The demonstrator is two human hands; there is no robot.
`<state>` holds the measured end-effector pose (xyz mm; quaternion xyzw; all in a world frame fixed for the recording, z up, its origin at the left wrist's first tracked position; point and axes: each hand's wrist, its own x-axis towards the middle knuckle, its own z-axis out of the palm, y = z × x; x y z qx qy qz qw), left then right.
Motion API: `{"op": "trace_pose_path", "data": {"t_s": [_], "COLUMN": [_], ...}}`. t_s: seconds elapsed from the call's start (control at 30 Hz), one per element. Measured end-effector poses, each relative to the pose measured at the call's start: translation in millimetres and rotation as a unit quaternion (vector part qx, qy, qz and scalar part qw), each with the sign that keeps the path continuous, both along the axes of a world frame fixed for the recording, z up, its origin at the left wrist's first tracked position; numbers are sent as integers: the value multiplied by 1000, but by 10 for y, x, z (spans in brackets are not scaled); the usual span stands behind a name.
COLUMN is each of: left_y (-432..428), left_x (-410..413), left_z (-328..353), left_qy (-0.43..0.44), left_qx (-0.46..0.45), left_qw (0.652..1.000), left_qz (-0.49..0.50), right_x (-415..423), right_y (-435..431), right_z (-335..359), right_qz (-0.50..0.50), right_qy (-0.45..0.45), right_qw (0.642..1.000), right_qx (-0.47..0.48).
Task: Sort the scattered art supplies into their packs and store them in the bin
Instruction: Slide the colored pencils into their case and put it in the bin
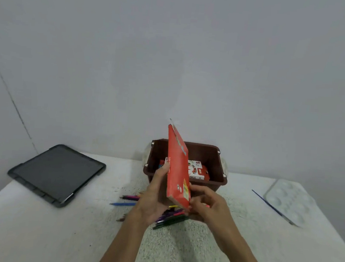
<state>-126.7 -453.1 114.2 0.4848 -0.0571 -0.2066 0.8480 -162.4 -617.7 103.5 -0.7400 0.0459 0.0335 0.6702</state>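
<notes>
My left hand (155,193) grips a flat red pencil pack (178,168), held upright and tilted in front of the brown bin (218,182). My right hand (208,204) pinches the pack's lower end, fingers curled at its opening. Under both hands lies a pile of coloured pencils (171,217). More pencils lie to the left, pink ones (130,197) and a blue one (122,204). Inside the bin lies a white and red oil pastels pack (198,170).
A dark tablet in a grey case (56,173) lies at the table's left. At the right sit a white paint palette (290,202) and a thin blue-handled brush (269,205). A grey wall stands close behind the bin.
</notes>
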Motion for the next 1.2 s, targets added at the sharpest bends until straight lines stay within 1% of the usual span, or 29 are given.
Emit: {"op": "trace_pose_path", "data": {"t_s": [0.07,0.17,0.23,0.37,0.43,0.47,0.6,0.67,0.83,0.93,1.0,1.1,1.2], "left_y": [-56,-122,-134,-179,-178,-185,-188,-183,-125,-44,7,90,178], "left_x": [6,-2,0,-13,-19,-35,-97,-131,-245,-332,-400,-508,-626], "left_z": [-9,-26,-50,-126,-167,-191,-320,-443,-846,-1186,-1369,-1600,-1838], "left_qy": [-32,-102,-153,-188,-207,-217,-249,-276,-322,-338,-355,-385,-437], "left_qx": [27,134,201,255,296,329,448,505,605,638,644,644,639], "left_qw": [999,984,964,937,917,902,833,789,682,635,620,612,612], "left_qz": [-23,-55,-82,-148,-166,-176,-208,-217,-256,-274,-273,-249,-160], "right_x": [-37,-64,-83,-144,-163,-192,-282,-317,-432,-563,-643,-677,-640], "right_y": [-76,-227,-301,-412,-446,-467,-541,-584,-670,-678,-683,-717,-739], "right_z": [31,80,156,313,324,296,118,0,-449,-747,-940,-1194,-1300], "right_qz": [-3,-42,-63,-77,-94,-107,-154,-165,-151,-128,-109,-84,-66], "right_qy": [-14,-32,-44,-32,-14,-9,6,25,95,117,131,138,129], "right_qw": [1000,998,997,991,987,986,987,986,984,984,983,974,962], "right_qx": [-28,-26,9,109,131,124,50,19,-23,-39,-69,-157,-231]}}
